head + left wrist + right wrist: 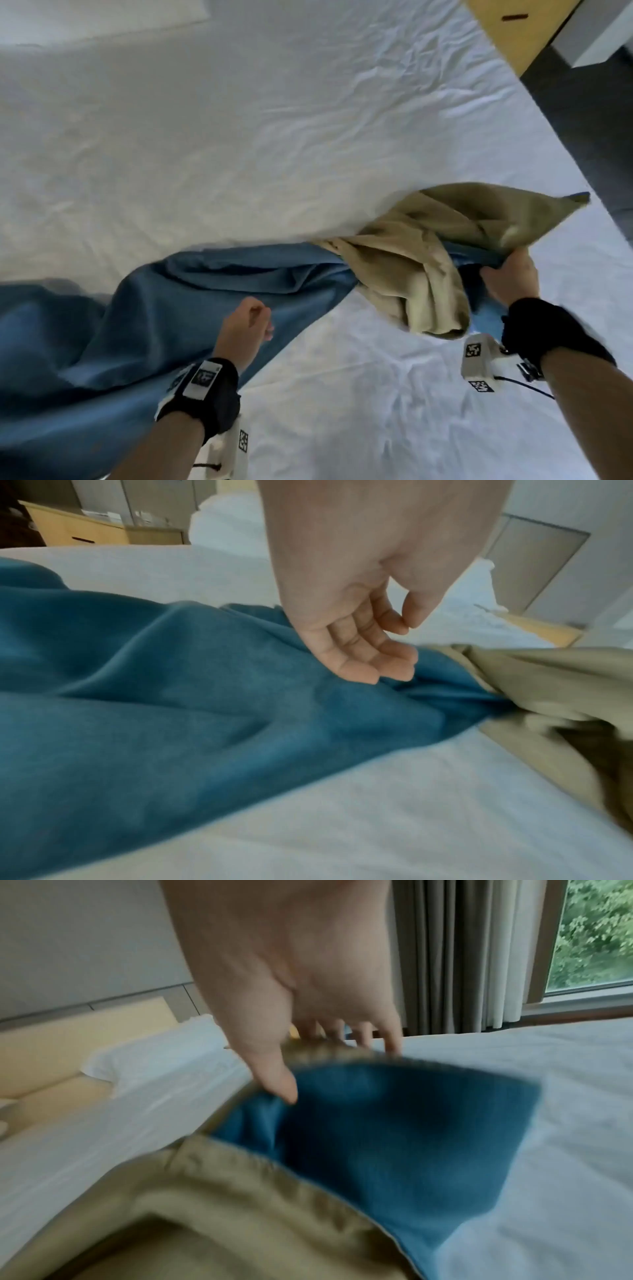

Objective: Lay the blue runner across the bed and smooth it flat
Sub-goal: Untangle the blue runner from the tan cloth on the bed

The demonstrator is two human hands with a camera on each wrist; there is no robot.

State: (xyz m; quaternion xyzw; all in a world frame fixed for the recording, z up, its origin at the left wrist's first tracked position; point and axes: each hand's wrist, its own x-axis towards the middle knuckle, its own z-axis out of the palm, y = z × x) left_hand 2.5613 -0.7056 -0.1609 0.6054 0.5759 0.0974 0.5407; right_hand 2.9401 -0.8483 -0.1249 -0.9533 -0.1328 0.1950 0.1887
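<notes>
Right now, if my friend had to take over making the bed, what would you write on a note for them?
Right hand grips one end of the blue fabric runner with tan backing, lifted and twisted so the tan side shows.
Left hand is relaxed over the blue part, holding nothing.
The runner lies bunched diagonally on the white-sheeted bed.
Done: the runner is on the bed.
Left: untwist it blue side up, stretch it straight across, smooth it flat.

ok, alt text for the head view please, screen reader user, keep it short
A person's right hand grips one end of a blue runner whose tan underside is flipped up, lifting it off a white bed. The left hand hovers loosely curled over the bunched blue middle, holding nothing. The runner is rumpled, not yet flat.
</notes>
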